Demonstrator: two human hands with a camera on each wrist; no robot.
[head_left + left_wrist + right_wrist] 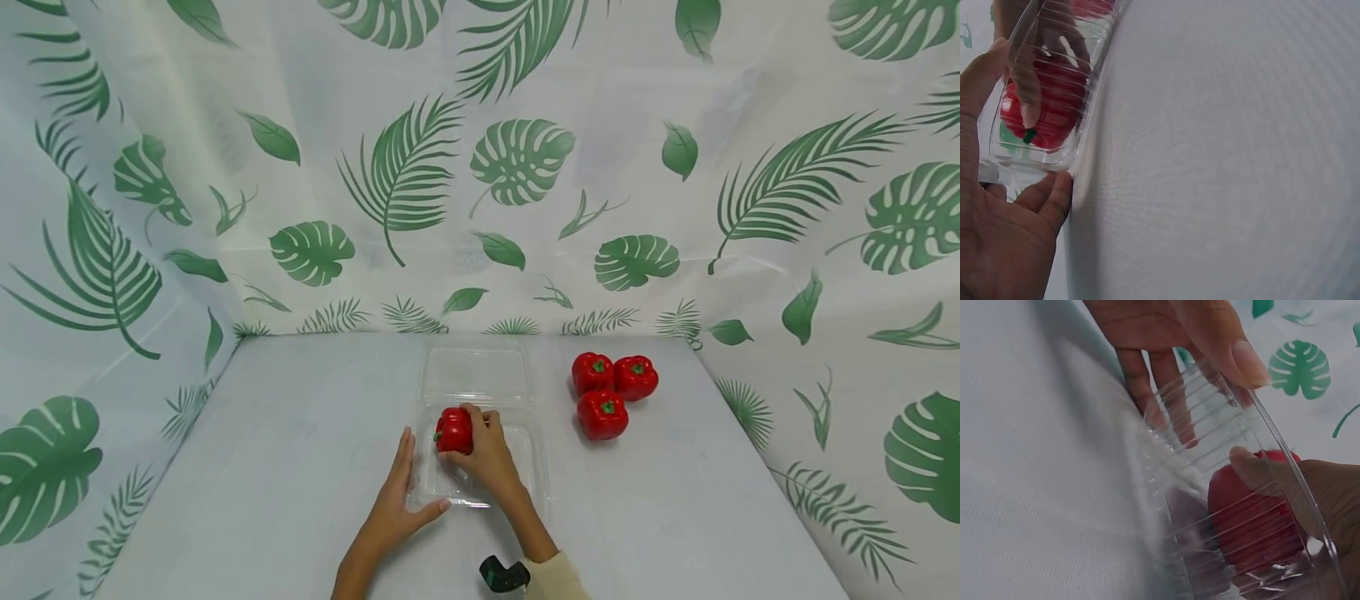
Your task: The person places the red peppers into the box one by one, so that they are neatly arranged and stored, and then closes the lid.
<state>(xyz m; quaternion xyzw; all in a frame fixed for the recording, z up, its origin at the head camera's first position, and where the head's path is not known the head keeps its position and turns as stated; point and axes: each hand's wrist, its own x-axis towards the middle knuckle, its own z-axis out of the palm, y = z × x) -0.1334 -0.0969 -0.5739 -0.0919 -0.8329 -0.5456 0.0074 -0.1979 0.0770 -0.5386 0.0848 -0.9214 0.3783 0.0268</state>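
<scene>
A clear plastic clamshell container lies on the table with its lid folded back behind the base. Inside the base, my right hand grips a red bell pepper, its green stem pointing left. Through the ribbed wall, the left wrist view shows the same bell pepper with a finger over it. My left hand rests along the container's left side, fingers straight and thumb apart near the front rim. In the right wrist view, the left thumb lies at the rim and its fingers touch the outer wall.
Three red bell peppers stand close together on the table, right of the container. A leaf-patterned sheet rises behind the table and along both sides. A black device sits by the right sleeve.
</scene>
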